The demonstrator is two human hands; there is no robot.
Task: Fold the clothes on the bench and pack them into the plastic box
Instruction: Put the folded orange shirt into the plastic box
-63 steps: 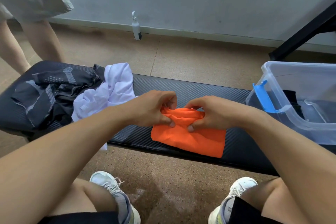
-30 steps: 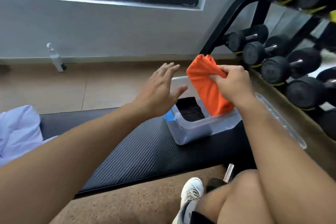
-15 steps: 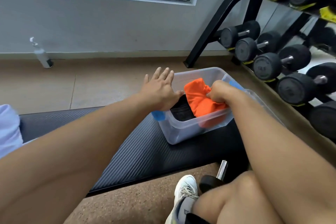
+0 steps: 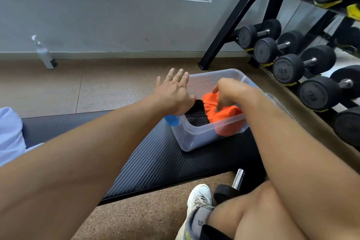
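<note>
The only legible writing is "12.5" moulded on the face of a black dumbbell at right of the frame. The clear plastic box with blue latches sits at the right end of the black ribbed counter, holding a folded black garment and, to its right, a rumpled orange garment. The left hand rests spread and flat on the box's left rim, the right hand has loosely curled fingertips on the orange cloth, and a white garment lies at the left edge beyond a bare stretch of counter.
</note>
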